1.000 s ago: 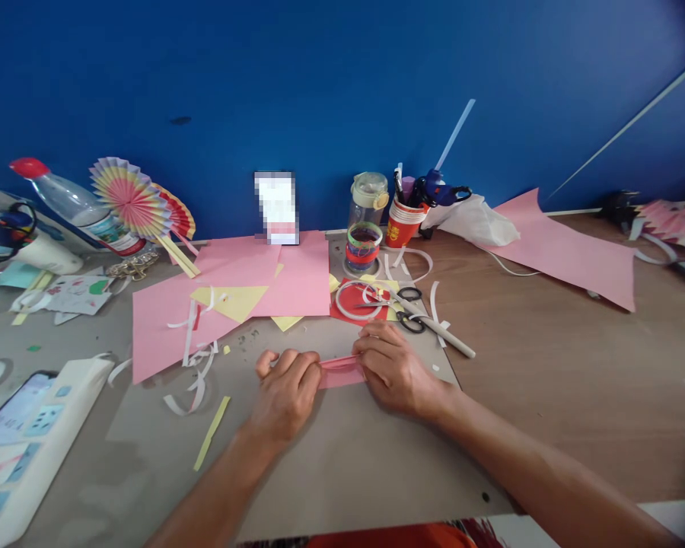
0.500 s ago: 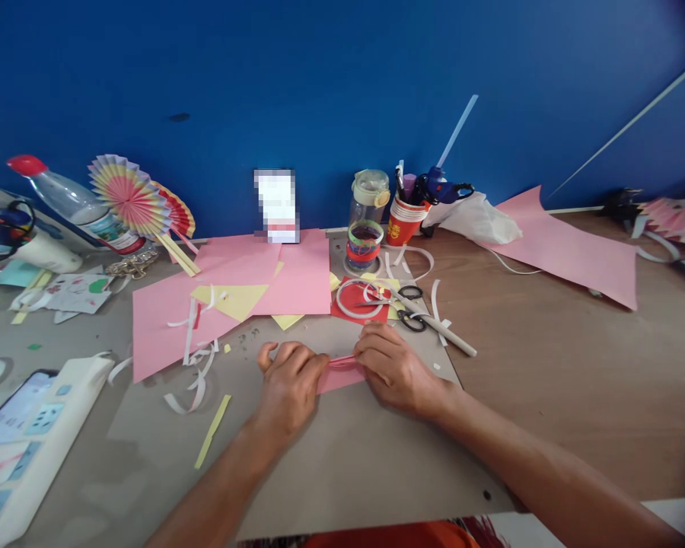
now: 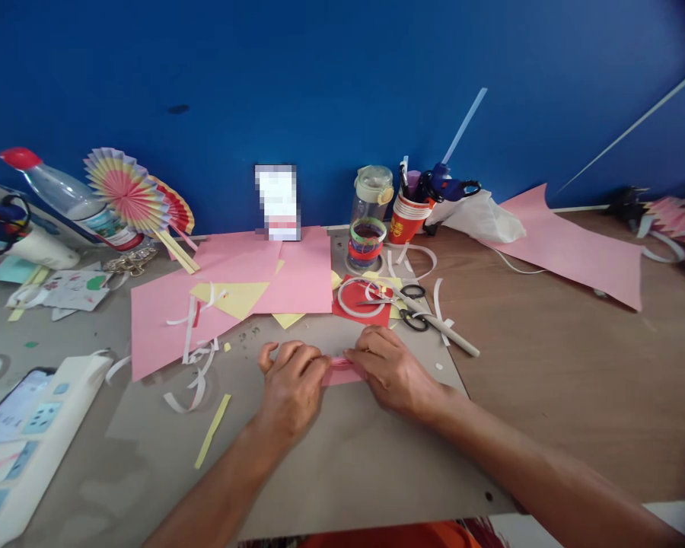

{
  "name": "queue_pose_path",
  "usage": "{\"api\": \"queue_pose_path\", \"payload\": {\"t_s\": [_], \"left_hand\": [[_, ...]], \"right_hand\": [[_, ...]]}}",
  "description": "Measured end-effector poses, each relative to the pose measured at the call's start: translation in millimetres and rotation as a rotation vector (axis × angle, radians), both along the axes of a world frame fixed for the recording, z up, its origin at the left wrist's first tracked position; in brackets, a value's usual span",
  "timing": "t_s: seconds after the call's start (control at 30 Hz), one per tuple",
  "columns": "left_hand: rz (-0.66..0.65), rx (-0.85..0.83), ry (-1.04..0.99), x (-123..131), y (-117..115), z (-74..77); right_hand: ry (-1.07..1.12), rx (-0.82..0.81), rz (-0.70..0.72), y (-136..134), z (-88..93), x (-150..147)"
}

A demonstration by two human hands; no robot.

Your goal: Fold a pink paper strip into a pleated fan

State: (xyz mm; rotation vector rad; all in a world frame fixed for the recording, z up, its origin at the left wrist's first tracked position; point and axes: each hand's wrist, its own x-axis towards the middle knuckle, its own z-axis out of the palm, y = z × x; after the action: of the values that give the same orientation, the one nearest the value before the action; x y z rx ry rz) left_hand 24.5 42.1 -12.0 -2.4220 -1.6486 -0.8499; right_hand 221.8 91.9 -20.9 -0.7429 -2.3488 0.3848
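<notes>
A small folded pink paper strip [image 3: 338, 371] lies on the grey cardboard mat [image 3: 342, 457] in front of me. My left hand [image 3: 290, 388] pinches its left end with curled fingers. My right hand [image 3: 391, 371] presses and pinches its right end, fingers closed over it. Only a short piece of the strip shows between the two hands. Just beyond my right hand lie black-handled scissors [image 3: 403, 304] on a red paper square [image 3: 361, 313].
Pink sheets [image 3: 228, 289] and a yellow triangle [image 3: 231, 297] lie behind the hands, with white paper curls around. Further back stand a tape jar [image 3: 367, 221], a red cup of tools [image 3: 406, 217], paper fans [image 3: 129, 194] and a bottle [image 3: 68, 199]. A white power strip [image 3: 39, 426] lies at left.
My hands have drawn closer together over the pink strip, so less of it shows. The view has shifted slightly.
</notes>
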Motion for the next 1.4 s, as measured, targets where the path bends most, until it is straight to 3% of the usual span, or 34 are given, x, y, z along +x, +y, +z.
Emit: {"api": "queue_pose_path", "payload": {"t_s": [0.27,0.47,0.63,0.9,1.13,1.4], "left_hand": [[-0.011,-0.022,-0.003,-1,1,-2.4],[-0.005,-0.056,-0.001,0,2,2.7],[0.007,-0.082,-0.003,0,3,3.8],[0.006,-0.224,-0.011,-7,7,0.4],[0.051,-0.279,-0.03,-19,10,-0.2],[0.002,-0.368,-0.038,-16,7,5.0]], "right_hand": [[-0.048,0.097,-0.074,0,3.1,0],[-0.114,0.148,-0.071,0,10.3,3],[-0.102,0.146,-0.041,5,6.2,7],[-0.094,-0.062,-0.077,12,-2.3,11],[-0.046,-0.24,-0.095,16,7.1,15],[-0.026,-0.445,-0.047,18,17.9,17]]}}
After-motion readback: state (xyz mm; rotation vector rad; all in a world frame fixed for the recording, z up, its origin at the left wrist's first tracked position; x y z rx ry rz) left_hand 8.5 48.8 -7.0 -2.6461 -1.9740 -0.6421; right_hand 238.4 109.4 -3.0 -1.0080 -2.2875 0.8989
